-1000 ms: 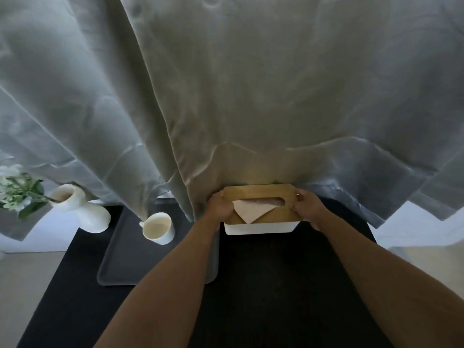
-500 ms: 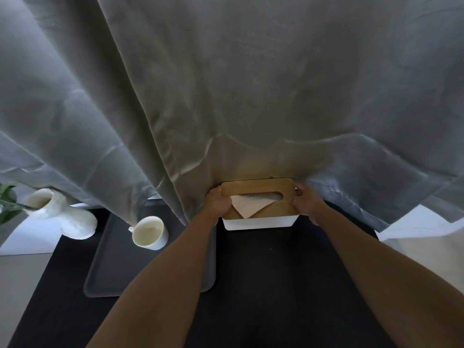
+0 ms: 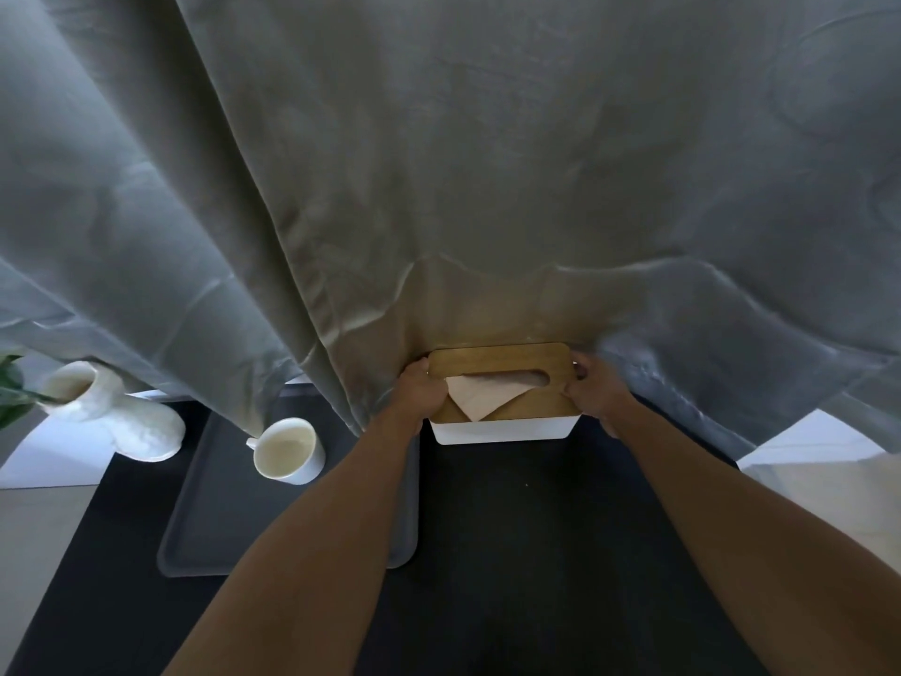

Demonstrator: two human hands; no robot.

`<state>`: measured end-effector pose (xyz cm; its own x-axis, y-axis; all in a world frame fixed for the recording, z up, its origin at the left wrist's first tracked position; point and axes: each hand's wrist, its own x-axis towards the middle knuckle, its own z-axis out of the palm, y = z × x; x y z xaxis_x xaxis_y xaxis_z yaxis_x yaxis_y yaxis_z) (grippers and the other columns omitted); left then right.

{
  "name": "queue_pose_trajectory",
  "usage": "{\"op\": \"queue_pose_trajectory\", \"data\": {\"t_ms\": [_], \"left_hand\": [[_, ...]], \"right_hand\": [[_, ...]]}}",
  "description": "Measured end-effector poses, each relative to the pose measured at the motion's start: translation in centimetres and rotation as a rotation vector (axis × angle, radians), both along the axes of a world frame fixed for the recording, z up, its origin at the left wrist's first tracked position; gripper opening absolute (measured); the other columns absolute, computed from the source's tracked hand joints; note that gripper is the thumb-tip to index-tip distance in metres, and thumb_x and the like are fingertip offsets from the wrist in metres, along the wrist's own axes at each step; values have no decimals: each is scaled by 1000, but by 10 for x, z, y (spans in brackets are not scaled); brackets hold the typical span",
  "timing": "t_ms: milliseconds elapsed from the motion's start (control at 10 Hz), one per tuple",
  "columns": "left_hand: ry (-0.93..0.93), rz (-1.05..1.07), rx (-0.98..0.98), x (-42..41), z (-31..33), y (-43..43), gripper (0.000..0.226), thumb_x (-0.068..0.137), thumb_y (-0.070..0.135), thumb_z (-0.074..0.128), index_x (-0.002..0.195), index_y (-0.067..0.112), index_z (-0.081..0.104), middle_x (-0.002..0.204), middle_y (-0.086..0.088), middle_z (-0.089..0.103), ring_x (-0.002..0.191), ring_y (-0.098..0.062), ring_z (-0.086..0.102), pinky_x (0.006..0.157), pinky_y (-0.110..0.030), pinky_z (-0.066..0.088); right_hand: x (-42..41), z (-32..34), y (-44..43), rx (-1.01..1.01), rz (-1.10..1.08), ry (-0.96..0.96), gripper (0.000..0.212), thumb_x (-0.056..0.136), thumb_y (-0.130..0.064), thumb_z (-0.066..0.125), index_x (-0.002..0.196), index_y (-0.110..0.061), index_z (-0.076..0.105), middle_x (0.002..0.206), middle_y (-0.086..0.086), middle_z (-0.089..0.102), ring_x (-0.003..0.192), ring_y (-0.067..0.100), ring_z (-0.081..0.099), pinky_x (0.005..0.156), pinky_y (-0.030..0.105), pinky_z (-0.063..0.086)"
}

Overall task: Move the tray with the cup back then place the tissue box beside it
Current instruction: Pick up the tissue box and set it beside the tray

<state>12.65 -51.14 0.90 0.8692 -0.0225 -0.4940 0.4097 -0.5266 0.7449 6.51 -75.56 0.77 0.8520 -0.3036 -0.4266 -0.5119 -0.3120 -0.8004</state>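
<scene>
Both hands clamp the tissue box (image 3: 504, 426) by its short ends, the left hand (image 3: 420, 400) on one end and the right hand (image 3: 596, 395) on the other, with a tissue (image 3: 487, 401) poking from the slot of the wooden lid (image 3: 502, 363) between them. The box sits at the back of the dark table (image 3: 526, 553), its far edge against the curtain (image 3: 487, 187). Just outside the left hand's grip lies the grey tray (image 3: 219, 519) with the cup (image 3: 288, 451) on its far part, and beyond the tray stands a white vase (image 3: 117, 414).
</scene>
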Motion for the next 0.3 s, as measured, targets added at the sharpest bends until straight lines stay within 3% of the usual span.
{"op": "queue_pose_trajectory", "data": {"t_ms": [100,200,300], "left_hand": [[-36,50,-48,-12,5,4,32,94,20,54,117,4,68,122,-16,68,110,-31,64,98,-46,54],[-57,57,-5,-34,12,19,29,92,26,56,95,2,72,96,-13,71,85,-25,65,73,-37,53],[-18,32,109,-87,5,56,21,91,9,52,77,7,68,85,-13,66,80,-24,60,73,-32,46]], "right_hand": [[-6,10,1,-14,18,-15,58,87,-14,59,140,-20,37,134,8,49,104,18,47,80,32,42],[-17,23,8,-69,-41,-70,56,87,-25,58,139,-24,36,139,5,45,117,22,47,86,33,42],[-31,65,20,-64,-120,-271,46,86,-30,60,131,-25,47,131,2,54,110,17,52,85,34,45]]}}
